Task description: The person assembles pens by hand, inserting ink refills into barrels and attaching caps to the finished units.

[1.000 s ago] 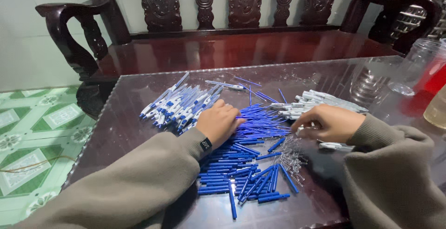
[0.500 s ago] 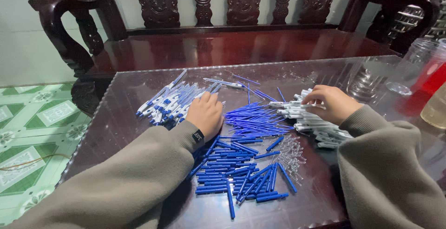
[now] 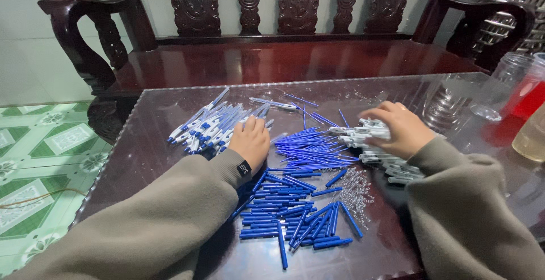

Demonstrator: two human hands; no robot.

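I am watching the left hand (image 3: 250, 142) resting loosely, fingers curled, on assembled pens (image 3: 211, 125), while the right hand (image 3: 401, 129) is pressing flat on white barrels (image 3: 363, 139), steadying them mid-bench (image 3: 153, 155).

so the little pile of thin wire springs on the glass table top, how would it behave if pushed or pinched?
The thin wire springs look very light, so a push would probably scatter them on the smooth glass table top. They lie crossed in a heap, so likely snag and lift in clumps. Being round coils, loose ones may roll.
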